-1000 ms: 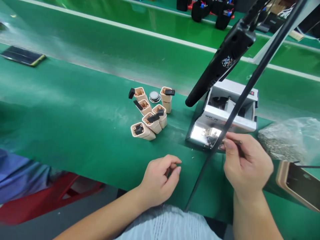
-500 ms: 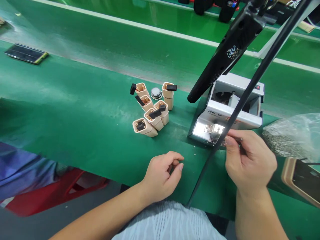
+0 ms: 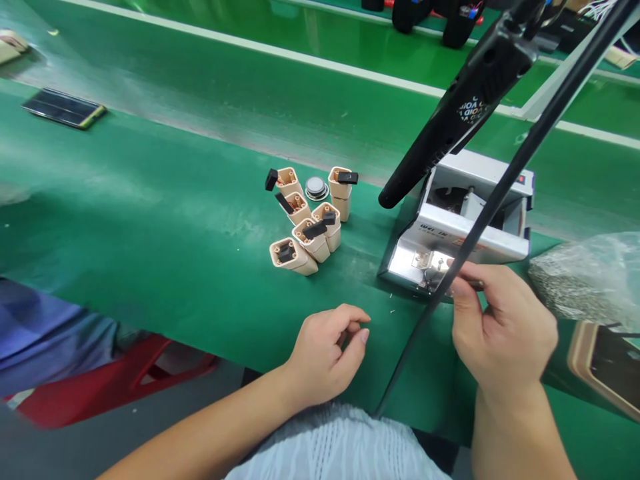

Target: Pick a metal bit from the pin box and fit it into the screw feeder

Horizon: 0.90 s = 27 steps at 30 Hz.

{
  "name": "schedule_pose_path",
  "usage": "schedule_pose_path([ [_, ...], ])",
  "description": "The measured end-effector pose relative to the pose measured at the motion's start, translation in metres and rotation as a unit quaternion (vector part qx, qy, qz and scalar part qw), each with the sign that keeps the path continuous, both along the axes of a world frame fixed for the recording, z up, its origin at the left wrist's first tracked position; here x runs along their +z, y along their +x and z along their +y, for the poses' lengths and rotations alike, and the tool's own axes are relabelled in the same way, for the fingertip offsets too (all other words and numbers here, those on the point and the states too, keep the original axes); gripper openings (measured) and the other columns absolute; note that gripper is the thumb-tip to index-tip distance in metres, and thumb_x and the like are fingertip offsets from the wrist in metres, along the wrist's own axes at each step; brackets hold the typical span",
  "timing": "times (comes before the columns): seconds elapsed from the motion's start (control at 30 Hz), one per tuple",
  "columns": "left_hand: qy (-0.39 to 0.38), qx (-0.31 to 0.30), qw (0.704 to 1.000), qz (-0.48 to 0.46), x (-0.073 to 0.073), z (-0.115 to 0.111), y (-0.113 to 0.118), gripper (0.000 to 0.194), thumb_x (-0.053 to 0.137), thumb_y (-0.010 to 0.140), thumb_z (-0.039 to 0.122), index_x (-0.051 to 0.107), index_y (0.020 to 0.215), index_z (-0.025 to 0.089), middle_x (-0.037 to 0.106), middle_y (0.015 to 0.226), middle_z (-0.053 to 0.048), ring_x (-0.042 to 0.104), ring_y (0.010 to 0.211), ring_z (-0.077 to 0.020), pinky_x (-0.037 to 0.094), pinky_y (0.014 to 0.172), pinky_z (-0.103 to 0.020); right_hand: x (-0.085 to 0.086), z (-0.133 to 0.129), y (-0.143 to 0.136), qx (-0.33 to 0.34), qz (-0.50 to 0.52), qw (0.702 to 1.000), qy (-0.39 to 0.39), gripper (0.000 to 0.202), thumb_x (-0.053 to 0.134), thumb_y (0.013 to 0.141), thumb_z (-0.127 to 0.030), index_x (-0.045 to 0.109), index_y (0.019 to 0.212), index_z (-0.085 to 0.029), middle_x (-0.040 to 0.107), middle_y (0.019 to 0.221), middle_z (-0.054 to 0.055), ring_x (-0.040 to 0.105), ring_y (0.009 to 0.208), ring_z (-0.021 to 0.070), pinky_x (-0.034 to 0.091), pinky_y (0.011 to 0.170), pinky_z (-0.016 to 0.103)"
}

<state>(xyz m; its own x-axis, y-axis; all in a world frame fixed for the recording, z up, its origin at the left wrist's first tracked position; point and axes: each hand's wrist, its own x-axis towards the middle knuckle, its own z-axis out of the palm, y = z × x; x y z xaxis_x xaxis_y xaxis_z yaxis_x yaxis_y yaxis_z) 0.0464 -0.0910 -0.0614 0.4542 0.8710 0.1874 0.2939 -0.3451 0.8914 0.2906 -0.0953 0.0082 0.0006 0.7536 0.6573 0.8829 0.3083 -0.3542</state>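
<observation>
My right hand [image 3: 505,320] is closed in a pinch at the front of a silver screw feeder [image 3: 475,230]. A thin dark piece shows between its fingers, but I cannot make out what it is. Loosely curled, my left hand [image 3: 327,350] rests near the front edge of the green table, with nothing visible in it. Beyond it stand several cream-coloured plastic housings [image 3: 300,261], open at the top, with small black parts on or in them. A round grey disc [image 3: 315,187] lies among these housings.
A black electric screwdriver [image 3: 455,110] hangs over the feeder, and a dark cord [image 3: 490,207] runs diagonally before it. A clear bag of small metal pieces [image 3: 585,283] and a cream-framed tray [image 3: 580,350] are at right. A phone [image 3: 63,107] and another person's sleeve [image 3: 45,340] are at left.
The view has shifted slightly, so the things on the table appear a little further right. Both hands keep nearly the same pose, the right one still pinching at the feeder.
</observation>
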Motion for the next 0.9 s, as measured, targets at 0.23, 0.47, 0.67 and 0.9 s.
schedule_pose_path([
  [0.23, -0.006, -0.001, 1.0, 0.0, -0.002, 0.0, 0.0, 0.014, 0.06, 0.1, 0.012, 0.065, 0.11, 0.021, 0.067, 0.073, 0.006, 0.05, 0.05, -0.0075, 0.042, 0.053, -0.022, -0.001, 0.002, 0.001, 0.021, -0.005, 1.0, -0.005, 0.013, 0.061, 0.116, -0.016, 0.073, 0.116, -0.01, 0.073, 0.107, 0.005, 0.071, 0.1, 0.0126, 0.053, 0.093, 0.019],
  [0.47, -0.008, 0.0, 1.0, 0.002, -0.002, 0.0, 0.001, 0.012, 0.06, 0.1, 0.014, 0.065, 0.108, 0.021, 0.066, 0.07, 0.007, 0.05, 0.05, -0.0086, 0.042, 0.053, -0.023, -0.004, 0.003, -0.001, -0.004, -0.024, 0.999, 0.03, 0.015, 0.064, 0.116, -0.017, 0.073, 0.123, -0.007, 0.071, 0.098, 0.005, 0.067, 0.086, 0.0111, 0.051, 0.083, 0.018],
  [0.67, -0.01, 0.003, 1.0, 0.002, -0.001, -0.001, 0.001, 0.012, 0.06, 0.1, 0.014, 0.065, 0.108, 0.021, 0.066, 0.069, 0.007, 0.051, 0.049, -0.0087, 0.042, 0.054, -0.023, -0.002, 0.002, 0.0, -0.009, -0.013, 1.0, 0.008, 0.019, 0.06, 0.119, -0.023, 0.074, 0.116, -0.011, 0.072, 0.099, 0.004, 0.069, 0.09, 0.0124, 0.052, 0.087, 0.019],
  [0.9, -0.007, 0.007, 1.0, 0.006, 0.0, -0.001, 0.002, 0.012, 0.058, 0.1, 0.015, 0.065, 0.108, 0.021, 0.066, 0.069, 0.006, 0.051, 0.05, -0.009, 0.043, 0.054, -0.024, -0.003, -0.007, 0.001, -0.006, 0.021, 1.0, -0.016, 0.019, 0.063, 0.118, -0.03, 0.077, 0.118, -0.018, 0.072, 0.097, 0.0, 0.069, 0.085, 0.0125, 0.053, 0.081, 0.02],
])
